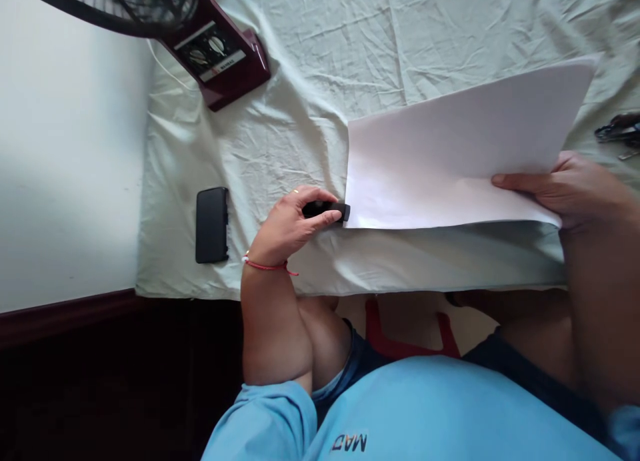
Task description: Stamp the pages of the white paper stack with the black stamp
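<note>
On the pale green sheet [310, 101] right in front of you, a stack of white paper [450, 154] lies with its far edge lifted off the cloth. Your left hand [290, 224] is closed around a small black stapler [327, 209], whose tip meets the paper's near left corner. Your right hand [565, 187] pinches the paper's right side, thumb on top and fingers under it. Left of the stapler, well apart, a black phone [212, 224] lies flat. Farther back stands the maroon base of a fan [220, 54], its grille above. The sheet is creased and covers a table against a plain white wall [65, 147]. A dark object [620, 131] lies at the right edge, too small to identify.
</note>
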The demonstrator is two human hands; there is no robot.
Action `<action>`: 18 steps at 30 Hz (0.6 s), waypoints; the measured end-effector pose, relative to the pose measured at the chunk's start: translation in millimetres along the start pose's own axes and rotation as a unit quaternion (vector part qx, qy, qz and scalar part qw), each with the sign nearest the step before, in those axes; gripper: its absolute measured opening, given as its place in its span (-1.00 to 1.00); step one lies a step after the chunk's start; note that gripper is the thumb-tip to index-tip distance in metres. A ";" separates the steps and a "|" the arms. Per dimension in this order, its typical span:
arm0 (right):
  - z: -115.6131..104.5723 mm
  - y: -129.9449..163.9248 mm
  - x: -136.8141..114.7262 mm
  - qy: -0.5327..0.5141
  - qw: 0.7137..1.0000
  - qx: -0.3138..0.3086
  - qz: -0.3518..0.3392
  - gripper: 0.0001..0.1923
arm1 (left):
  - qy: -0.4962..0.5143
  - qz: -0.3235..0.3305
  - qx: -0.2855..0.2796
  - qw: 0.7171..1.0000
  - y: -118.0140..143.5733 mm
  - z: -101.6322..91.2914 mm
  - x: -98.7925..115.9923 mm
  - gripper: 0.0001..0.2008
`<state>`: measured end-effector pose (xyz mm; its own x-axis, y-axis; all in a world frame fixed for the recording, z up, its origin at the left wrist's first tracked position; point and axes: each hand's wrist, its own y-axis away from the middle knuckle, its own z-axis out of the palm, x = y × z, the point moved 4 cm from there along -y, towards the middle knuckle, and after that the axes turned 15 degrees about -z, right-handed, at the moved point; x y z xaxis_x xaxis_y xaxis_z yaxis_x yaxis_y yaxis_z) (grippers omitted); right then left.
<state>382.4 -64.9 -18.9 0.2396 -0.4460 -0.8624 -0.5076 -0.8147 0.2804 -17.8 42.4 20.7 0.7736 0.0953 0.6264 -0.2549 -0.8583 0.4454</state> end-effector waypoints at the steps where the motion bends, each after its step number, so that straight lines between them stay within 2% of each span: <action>1: 0.1 0.5 -0.4 -0.011 1.000 0.007 0.001 -0.62 | -0.001 0.000 0.001 1.000 -0.8 0.4 -0.8 -0.74; 8: 2.1 -4.8 9.5 -0.055 0.998 -0.004 -0.002 -0.52 | -0.027 -0.007 0.020 0.999 -6.1 2.8 -5.7 -0.75; 14: 5.1 -1.2 3.8 -0.063 0.998 0.002 -0.009 -0.61 | -0.073 -0.008 0.027 0.997 -2.9 7.9 1.8 -0.78; 18: 7.3 0.4 -0.9 -0.083 0.996 0.023 -0.020 -0.61 | -0.057 -0.015 0.038 0.998 -2.2 11.0 1.2 -0.75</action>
<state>376.0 -62.1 -21.1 0.1228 -0.3435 -0.9311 -0.5381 -0.8114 0.2284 -9.9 38.9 13.4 0.8421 0.0675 0.5351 -0.1894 -0.8920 0.4105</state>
